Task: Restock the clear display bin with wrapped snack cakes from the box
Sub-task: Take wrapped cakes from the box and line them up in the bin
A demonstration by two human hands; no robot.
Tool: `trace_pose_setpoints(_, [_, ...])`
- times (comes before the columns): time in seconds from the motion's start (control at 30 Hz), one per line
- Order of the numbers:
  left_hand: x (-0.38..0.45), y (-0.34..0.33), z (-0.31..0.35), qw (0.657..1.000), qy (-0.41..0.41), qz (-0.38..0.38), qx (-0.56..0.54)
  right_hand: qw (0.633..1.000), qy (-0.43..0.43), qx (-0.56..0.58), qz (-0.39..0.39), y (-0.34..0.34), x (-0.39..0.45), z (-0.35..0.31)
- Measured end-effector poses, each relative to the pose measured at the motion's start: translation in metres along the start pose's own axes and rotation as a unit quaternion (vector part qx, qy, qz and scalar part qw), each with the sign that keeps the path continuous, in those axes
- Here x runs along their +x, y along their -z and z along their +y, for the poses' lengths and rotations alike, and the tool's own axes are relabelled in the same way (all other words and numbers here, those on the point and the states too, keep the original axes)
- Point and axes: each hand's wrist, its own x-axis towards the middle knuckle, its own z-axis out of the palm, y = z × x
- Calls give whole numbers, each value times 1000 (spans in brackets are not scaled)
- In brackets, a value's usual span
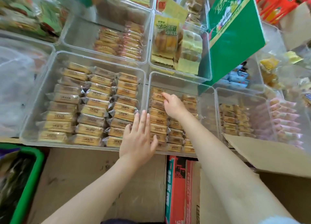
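Hands (173, 106) over dark-printed snack cakes (158, 112)

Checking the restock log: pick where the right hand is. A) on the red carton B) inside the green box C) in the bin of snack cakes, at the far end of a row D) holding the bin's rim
C: the right hand reaches into the clear bin, fingertips on the far snack cakes.

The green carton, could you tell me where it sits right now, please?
In the head view the green carton stands tilted at upper right, behind the clear display bin where the right hand reaches.
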Motion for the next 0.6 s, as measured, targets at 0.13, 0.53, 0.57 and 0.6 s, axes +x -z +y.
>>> trace_pose_setpoints(0.13, [1, 0, 1, 1000, 1, -2, -5, 999, -16, -40, 25, -13, -8, -3])
trace_pose_setpoints(0.53, [-1, 6, 0, 998, 12, -29, 50, 995, -2, 91, 28, -4, -59, -3])
trace_pose_setpoints(0.57, [-3, 8, 0, 998, 13, -27, 47, 994, 10, 103, 38, 4, -76, -1])
trace_pose_setpoints(0.6, [-3, 9, 0, 999, 20, -19, 32, 991, 30, 118, 60, 14, -93, 3])
